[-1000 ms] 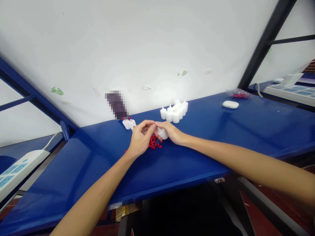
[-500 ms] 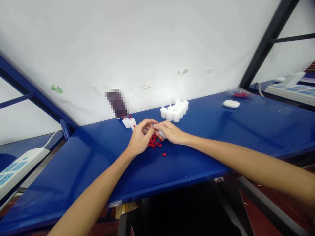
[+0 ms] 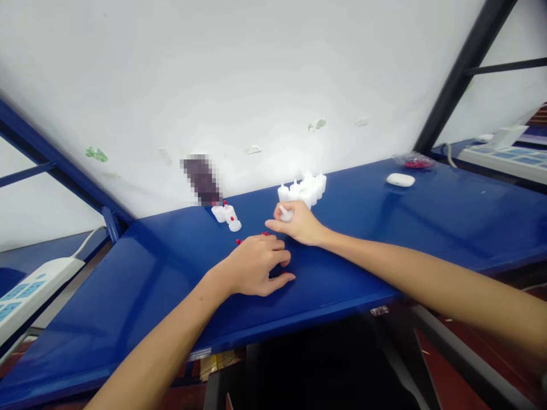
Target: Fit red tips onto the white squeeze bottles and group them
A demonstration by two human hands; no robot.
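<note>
My right hand (image 3: 301, 223) is closed around a small white bottle (image 3: 286, 214) whose pointed tip sticks up bare. Over the pile of small red caps (image 3: 265, 233) is my left hand (image 3: 260, 265), palm down, with its thumb and fingers apart and nothing visible between them. Most of the caps are hidden beneath it. Left of the hands stand several white bottles with red caps (image 3: 229, 213). Behind my right hand is a group of white bottles without caps (image 3: 314, 188).
A white oval case (image 3: 400, 180) and a clear bag with red pieces (image 3: 414, 162) lie at the back right of the blue table (image 3: 367, 273). A dark pixelated object (image 3: 203, 179) leans on the wall. White power strips are at both sides.
My hands have parted. The left has moved down and toward me, over the red caps, and its fingers have spread. The right has turned, keeping the bottle, whose tip now shows.
</note>
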